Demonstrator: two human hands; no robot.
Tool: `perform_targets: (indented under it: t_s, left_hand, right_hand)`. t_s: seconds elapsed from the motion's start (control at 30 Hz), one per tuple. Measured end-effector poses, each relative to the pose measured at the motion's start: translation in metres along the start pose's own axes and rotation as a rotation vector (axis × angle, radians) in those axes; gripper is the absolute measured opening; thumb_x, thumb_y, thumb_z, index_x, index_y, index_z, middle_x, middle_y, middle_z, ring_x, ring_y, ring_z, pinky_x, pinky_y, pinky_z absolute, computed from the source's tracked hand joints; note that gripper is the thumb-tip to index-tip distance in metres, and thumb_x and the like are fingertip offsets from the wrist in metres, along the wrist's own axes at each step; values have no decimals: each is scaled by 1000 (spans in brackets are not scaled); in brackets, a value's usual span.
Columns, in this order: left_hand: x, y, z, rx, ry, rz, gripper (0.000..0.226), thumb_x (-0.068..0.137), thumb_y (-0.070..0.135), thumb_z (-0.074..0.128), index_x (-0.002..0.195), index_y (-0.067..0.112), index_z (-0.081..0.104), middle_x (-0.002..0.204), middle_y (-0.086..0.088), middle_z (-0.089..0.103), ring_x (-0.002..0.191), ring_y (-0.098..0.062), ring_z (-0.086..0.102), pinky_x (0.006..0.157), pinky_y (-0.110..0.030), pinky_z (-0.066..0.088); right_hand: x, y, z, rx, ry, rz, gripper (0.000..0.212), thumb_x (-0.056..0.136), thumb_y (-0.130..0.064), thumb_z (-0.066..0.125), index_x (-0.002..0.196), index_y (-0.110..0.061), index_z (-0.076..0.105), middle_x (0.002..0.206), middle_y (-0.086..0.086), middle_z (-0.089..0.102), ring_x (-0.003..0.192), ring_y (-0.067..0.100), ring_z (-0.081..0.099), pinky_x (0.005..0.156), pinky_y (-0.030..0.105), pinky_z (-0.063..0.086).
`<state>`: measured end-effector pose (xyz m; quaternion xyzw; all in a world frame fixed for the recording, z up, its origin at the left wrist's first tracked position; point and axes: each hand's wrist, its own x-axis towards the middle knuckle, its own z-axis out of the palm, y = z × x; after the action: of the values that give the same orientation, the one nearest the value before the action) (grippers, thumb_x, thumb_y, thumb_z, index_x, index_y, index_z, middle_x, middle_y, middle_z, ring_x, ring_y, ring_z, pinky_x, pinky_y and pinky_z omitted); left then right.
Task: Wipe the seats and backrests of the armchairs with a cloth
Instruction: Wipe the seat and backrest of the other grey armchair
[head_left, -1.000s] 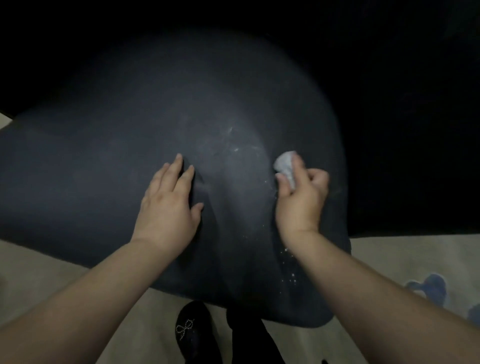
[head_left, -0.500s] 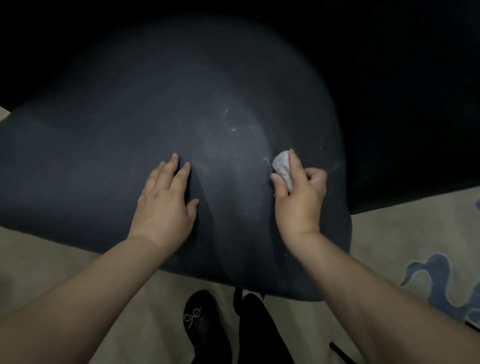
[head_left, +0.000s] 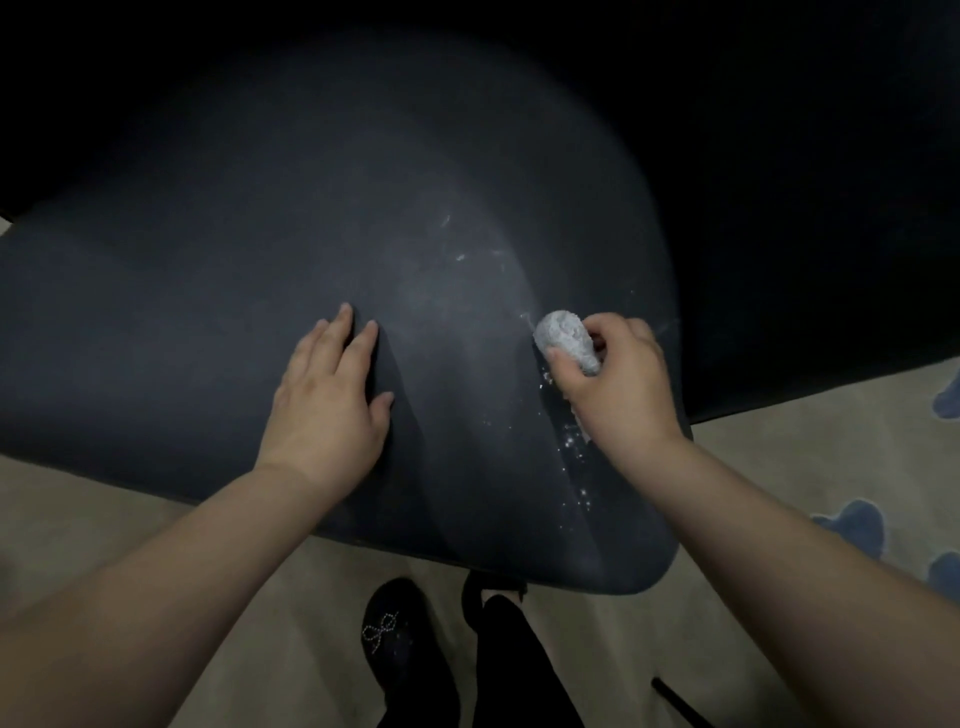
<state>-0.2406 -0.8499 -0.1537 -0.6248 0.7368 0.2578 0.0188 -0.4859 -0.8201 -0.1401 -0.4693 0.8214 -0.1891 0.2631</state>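
Legible text, labels, brands, numbers, signs: none. The dark armchair (head_left: 322, 249) upholstery bears no lettering. The balled white cloth (head_left: 566, 340) carries no print. The black slipper (head_left: 400, 644) shows only a small beaded bow ornament, not writing. The carpet (head_left: 779, 452) has blue shapes, no characters.

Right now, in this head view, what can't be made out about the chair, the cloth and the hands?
- Armchair: its upper part fades into darkness; seat or backrest, cannot tell.
- Cloth: balled up, the right hand covers its lower side.
- Left hand: its palm is hidden.
- Dark shoe: cut off by the bottom edge.
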Motion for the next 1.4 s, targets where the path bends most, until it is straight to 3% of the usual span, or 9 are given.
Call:
perform_targets:
  t_s: [0.1,0.2,0.33,0.57,0.73,0.9,1.07,1.23,1.4]
  left_hand:
    - [0,0,1,14,-10,2,70,93,32,55,152,22,20,161,2,5,146,-21,4,116,-45,18]
    - [-1,0,3,18,-11,4,70,93,30,55,152,21,18,161,0,3,147,-21,2,117,-43,15]
    - [0,2,5,26,-7,6,70,94,29,52,153,19,16,161,-1,1,147,-23,0,120,-42,10]
    - [0,3,7,31,2,-2,70,94,28,51,153,18,14,161,-3,-1,147,-23,-1,120,-42,7]
    - [0,6,7,18,6,-8,70,94,27,51,153,18,14,162,-3,0,147,-23,-2,120,-41,8]
    - [-1,4,7,9,3,-1,69,94,27,51,153,17,16,162,-3,0,147,-23,-2,120,-44,9]
    - [0,3,9,7,6,7,69,94,28,50,153,17,15,162,-3,0,147,-23,-2,120,-41,7]
    - [0,-2,9,2,9,24,70,94,30,51,153,19,14,161,-2,-1,147,-21,-2,120,-42,9]
    - [-1,1,11,-12,26,10,70,93,28,51,153,19,15,161,-2,0,147,-21,-2,120,-42,8]
  right_hand:
    - [3,6,-8,94,152,-35,21,86,-30,62,99,-15,58,100,7,57,88,23,57,74,29,44]
    - [5,23,-13,-39,312,9,31,86,-25,65,112,-13,55,111,12,49,96,28,53,83,36,46]
    - [6,32,1,-177,244,83,38,90,-27,62,127,-24,52,120,11,44,105,31,47,86,37,35]
    - [-20,13,32,28,232,-22,52,90,-11,62,136,-30,51,109,3,40,102,21,47,100,43,41]
    - [18,28,3,-178,461,27,56,88,-14,61,139,-35,47,118,7,46,106,25,48,93,38,32]
    - [3,30,19,-133,352,96,60,92,-6,51,144,-33,39,127,9,45,110,28,46,98,40,37]
    - [-17,20,29,-68,291,-217,57,88,1,52,139,-25,50,114,13,49,101,30,49,94,43,43]
    - [41,18,17,-102,263,42,55,90,-9,45,140,-31,45,128,19,45,113,35,43,92,42,38]
    - [-3,7,36,-38,119,-324,66,84,10,50,135,-32,54,107,3,50,101,27,44,98,38,38]
